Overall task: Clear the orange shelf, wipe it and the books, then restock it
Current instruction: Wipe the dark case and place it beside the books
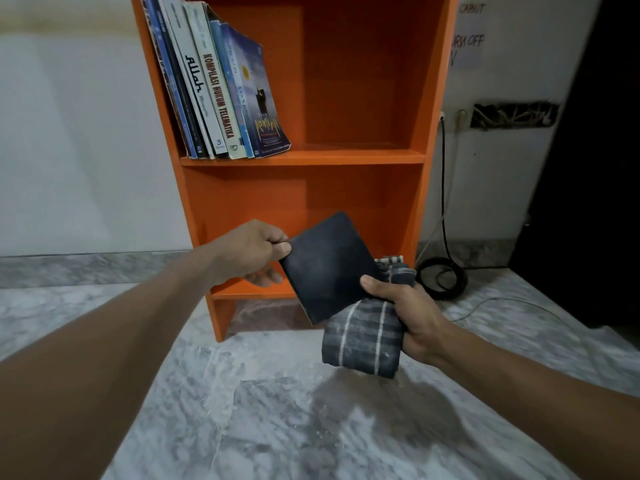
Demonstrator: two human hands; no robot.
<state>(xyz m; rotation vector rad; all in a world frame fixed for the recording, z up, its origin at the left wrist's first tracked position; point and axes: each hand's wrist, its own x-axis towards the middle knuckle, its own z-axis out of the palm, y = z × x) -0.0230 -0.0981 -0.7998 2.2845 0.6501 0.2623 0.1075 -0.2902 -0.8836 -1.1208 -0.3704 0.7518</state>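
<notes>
The orange shelf [346, 157] stands on the floor against the wall. Several books [221, 88] lean left on its upper board. In front of the lower compartment my left hand [249, 252] pinches the corner of a small dark book [329, 268], thumb on top and fingers beneath. My right hand [405, 306] grips a folded grey striped cloth [363, 337], and its thumb rests on the book's lower right edge. The cloth hangs below the book and partly behind it.
Grey marble floor [277, 410] spreads in front of the shelf. A coiled black cable [441, 277] lies right of the shelf, running up to a wall socket [453, 119]. A dark doorway or panel [588, 168] fills the far right.
</notes>
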